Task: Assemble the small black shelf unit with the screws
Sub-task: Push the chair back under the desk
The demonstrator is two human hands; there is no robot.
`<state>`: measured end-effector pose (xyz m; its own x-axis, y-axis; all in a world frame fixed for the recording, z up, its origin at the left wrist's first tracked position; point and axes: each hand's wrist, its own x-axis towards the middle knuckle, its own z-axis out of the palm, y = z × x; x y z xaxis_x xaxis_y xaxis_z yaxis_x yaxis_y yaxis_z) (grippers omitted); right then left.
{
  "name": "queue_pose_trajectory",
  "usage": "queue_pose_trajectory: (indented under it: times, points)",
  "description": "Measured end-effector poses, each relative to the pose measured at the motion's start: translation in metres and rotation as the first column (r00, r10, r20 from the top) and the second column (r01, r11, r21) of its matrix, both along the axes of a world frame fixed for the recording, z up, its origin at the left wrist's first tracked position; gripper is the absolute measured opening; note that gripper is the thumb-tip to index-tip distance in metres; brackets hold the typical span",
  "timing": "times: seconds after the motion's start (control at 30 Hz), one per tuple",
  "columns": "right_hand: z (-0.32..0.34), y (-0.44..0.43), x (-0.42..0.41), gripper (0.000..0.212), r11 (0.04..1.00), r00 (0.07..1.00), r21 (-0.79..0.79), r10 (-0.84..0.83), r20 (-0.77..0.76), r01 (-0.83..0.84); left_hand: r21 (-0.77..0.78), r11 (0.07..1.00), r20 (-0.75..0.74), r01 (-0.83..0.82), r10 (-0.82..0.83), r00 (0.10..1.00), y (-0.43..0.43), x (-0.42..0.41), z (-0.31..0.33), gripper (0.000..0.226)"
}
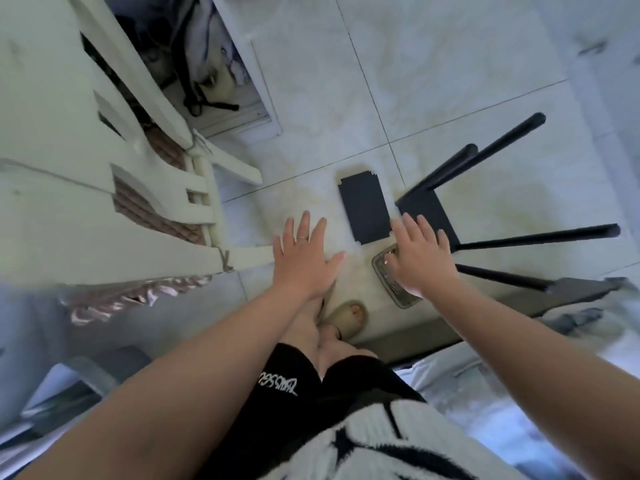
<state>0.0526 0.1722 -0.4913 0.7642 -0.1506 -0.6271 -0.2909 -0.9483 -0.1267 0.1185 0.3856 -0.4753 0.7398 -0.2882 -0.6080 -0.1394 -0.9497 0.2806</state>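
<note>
The pale marble-patterned floor tiles (433, 71) are looking smooth and faintly glossy, with thin dark grout lines showing between them. The flat black rectangular shelf panel (363, 207) is showing a matt, even finish, like painted board. The slender black round poles (540, 234) are looking smooth and dull, though metal or plastic cannot be told. The small clear tray (384, 271) is appearing as see-through plastic. The cream painted chairs (149, 140) are looking like smooth wood, carrying quilted brownish cloth cushions (166, 152). The beige slipper (343, 318) is looking like soft matt foam. The black shorts (298, 386) are showing plain cloth with white printed lettering.
</note>
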Motion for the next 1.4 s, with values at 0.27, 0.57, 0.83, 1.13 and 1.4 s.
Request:
queue_pose_trajectory:
  times: [0.27,0.57,0.83,1.13,1.4]
  points:
    - [0.143,0.018,0.015,0.072,0.995,0.971,-0.028,0.103,0.216,-0.099,-0.157,0.985,0.268,0.067,-0.023,0.963,0.022,0.019,0.152,0.083]
    - [0.263,0.053,0.117,0.069,0.959,0.843,-0.095,0.281,0.458,-0.267,-0.263,0.964,0.586,0.034,0.131,0.800,0.064,0.089,0.261,0.084]
    - [0.320,0.119,0.209,0.070,0.877,0.700,-0.170,0.463,0.544,-0.449,-0.364,0.923,0.606,-0.128,0.339,0.720,0.134,0.152,0.278,0.085]
    - [0.341,0.195,0.269,0.068,0.718,0.534,-0.228,0.657,0.532,-0.657,-0.410,0.779,0.407,-0.474,0.621,0.669,0.207,0.165,0.228,0.082]
    - [0.342,0.264,0.332,0.069,0.484,0.359,-0.280,0.844,0.397,-0.829,-0.387,0.551,0.183,-0.739,0.832,0.524,0.246,0.146,0.174,0.083]
